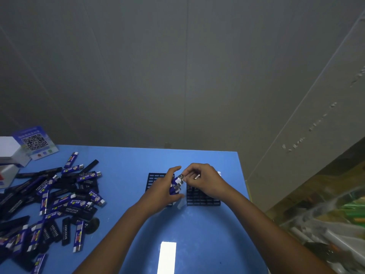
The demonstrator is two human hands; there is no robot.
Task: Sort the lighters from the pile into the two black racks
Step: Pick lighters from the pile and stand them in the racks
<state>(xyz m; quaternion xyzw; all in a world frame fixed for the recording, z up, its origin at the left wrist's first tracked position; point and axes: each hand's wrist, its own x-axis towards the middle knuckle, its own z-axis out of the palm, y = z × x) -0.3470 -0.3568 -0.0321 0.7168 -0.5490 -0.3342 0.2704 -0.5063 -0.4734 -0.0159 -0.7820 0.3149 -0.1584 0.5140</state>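
The blue lighters [175, 186] you are sorting sit bunched in your left hand [166, 191], metal caps up, directly over the inner edge of the left rack [156, 179]. The count in the bunch is unclear; at least two show. Your right hand [205, 181] is pinching the cap of the uppermost one between thumb and fingertips, above the right rack [203, 196].

Risk noted: the pinch is on the cap alone, a small smooth purchase, so the lighter could slip as you draw it out and fall across the grid instead of into a cell. Pulling one from a tight bunch may also drag its neighbour loose. Both racks appear empty in the cells that show, and your hands hide much of them, so a misplaced lighter could go unnoticed beneath your palms.

Pose: your left fingers are curled round the bunch, thumb across the front, wrist angled inward. Your right fingers are bent, tips meeting at the cap. Both forearms converge over the blue table [138, 165].

The pile [51, 204] of blue and black lighters lies well apart to your left.
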